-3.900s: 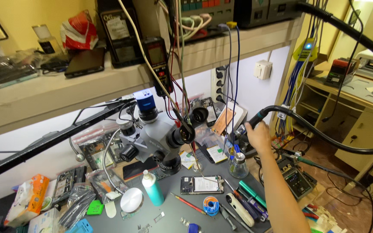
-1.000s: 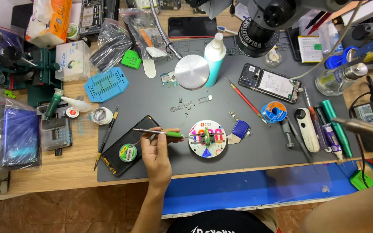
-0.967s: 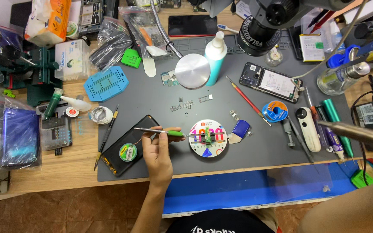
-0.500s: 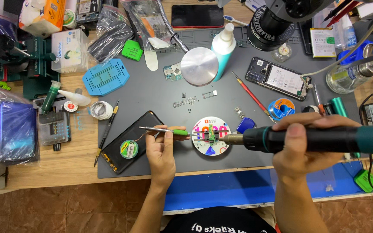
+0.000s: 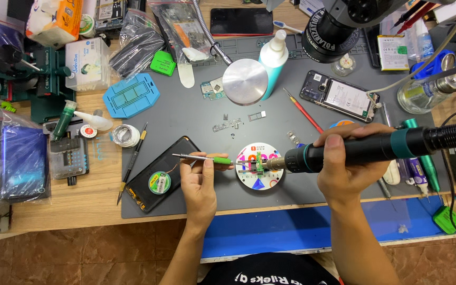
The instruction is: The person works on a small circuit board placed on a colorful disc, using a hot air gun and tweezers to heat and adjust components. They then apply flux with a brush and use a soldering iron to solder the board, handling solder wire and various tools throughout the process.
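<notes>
- My left hand (image 5: 200, 186) is closed around a pair of tweezers (image 5: 202, 158) with a green grip; thumb and fingers pinch the grip, and the bare metal end sticks out to the left while the working end points right toward the round white holder (image 5: 260, 174)
- My right hand (image 5: 350, 163) is wrapped tight around the black barrel of a hot-air handpiece (image 5: 362, 150); its metal nozzle points left and sits just beside the small green circuit board (image 5: 258, 163) standing on the holder; a ribbed black hose (image 5: 452, 136) runs off the handpiece to the right edge
- The small board is on the white holder, between the tweezer tip and the nozzle; whether the tweezers actually touch it I cannot tell
- All of this lies on the grey work mat (image 5: 186, 116), toward its near edge; the mat rests on a wooden bench
- Just left of my left hand a black phone (image 5: 158, 173) lies face down on the mat with a small green-labelled solder spool (image 5: 159, 182) on top of it; a thin dark-handled tool (image 5: 131, 162) lies just left of the phone
- Farther off on the mat: a round silver lamp head (image 5: 245, 81), a white and teal squeeze bottle (image 5: 273, 55) beside it, an opened phone (image 5: 340, 97) to the right, and a red-handled tool (image 5: 303, 110) lying between them
- A blue moulded tray (image 5: 131, 95) sits at the far left corner of the mat; a clear glass bottle (image 5: 426, 94) stands at the far right
</notes>
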